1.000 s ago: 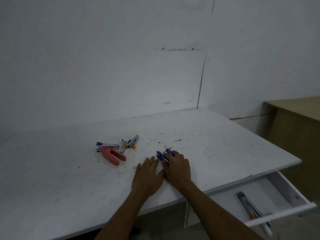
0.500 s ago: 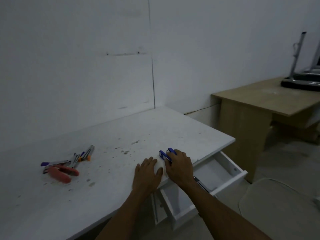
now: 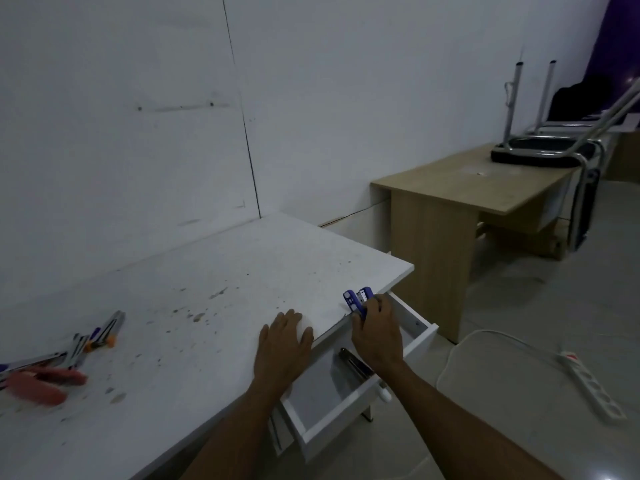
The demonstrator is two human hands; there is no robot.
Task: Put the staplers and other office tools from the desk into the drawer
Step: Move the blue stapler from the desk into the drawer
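Your right hand (image 3: pixel 375 336) grips the blue stapler (image 3: pixel 358 301) over the open drawer (image 3: pixel 420 339) — one tool already inside below your fingers; left hand (image 3: pixel 282 344) flat, empty — a cluster of tools (image 3: pixel 52 365) remains far left.

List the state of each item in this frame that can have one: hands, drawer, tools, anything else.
drawer: pulled open, a dark tool already inside
blue stapler: held in the right hand, above the open drawer
right hand: closed around the stapler
left hand: flat, palm down on the desk edge, holding nothing
red tool: lying on the desk, blurred
silver tools: lying on the desk beside it
chair: upturned on the wooden desk
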